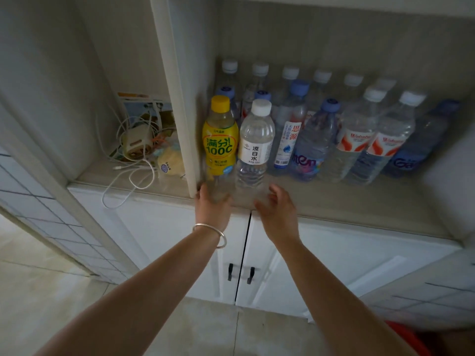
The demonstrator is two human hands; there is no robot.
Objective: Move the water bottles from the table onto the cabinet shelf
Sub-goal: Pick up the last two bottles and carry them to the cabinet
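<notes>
Cabinet shelf (347,201), near edge: left hand (212,206) grips the yellow-capped bottle (220,140) against the divider (177,98); right hand (276,209), fingers spread, beside the white-capped bottle (254,147). Water-filled bottles (354,129) crowd behind.

Soft, dim, even light is seen, with faint shadows thrown. Motion blur is shown on the hands (213,206) and rear bottles (321,80); straight edges are bent by wide-angle distortion
</notes>
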